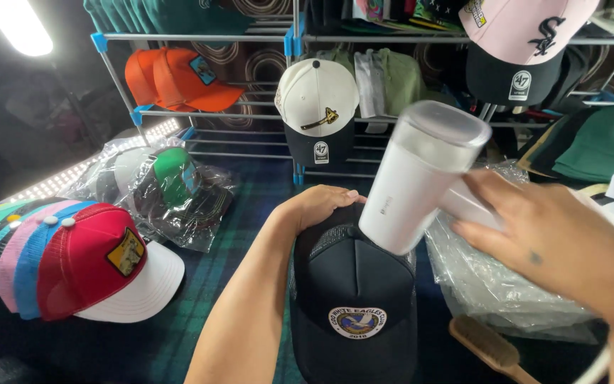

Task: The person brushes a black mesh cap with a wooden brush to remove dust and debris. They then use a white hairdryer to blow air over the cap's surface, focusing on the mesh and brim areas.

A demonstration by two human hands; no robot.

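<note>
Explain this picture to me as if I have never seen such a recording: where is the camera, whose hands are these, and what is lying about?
There is one picture, taken by a camera worn on a person's head and looking down, so both hands belong to the wearer. The left hand rests on top of a black mesh-backed cap with a round embroidered patch, which stands on a dark green plaid cloth. The right hand grips the handle of a white handheld appliance with a clear top, its lower end touching the cap's crown; it may be a garment steamer, though I cannot be sure. To the left lies a row of caps, the nearest a red and white trucker cap, and behind it caps in clear plastic bags. A wooden brush lies at lower right. Behind, wire racks hold more caps.
</note>
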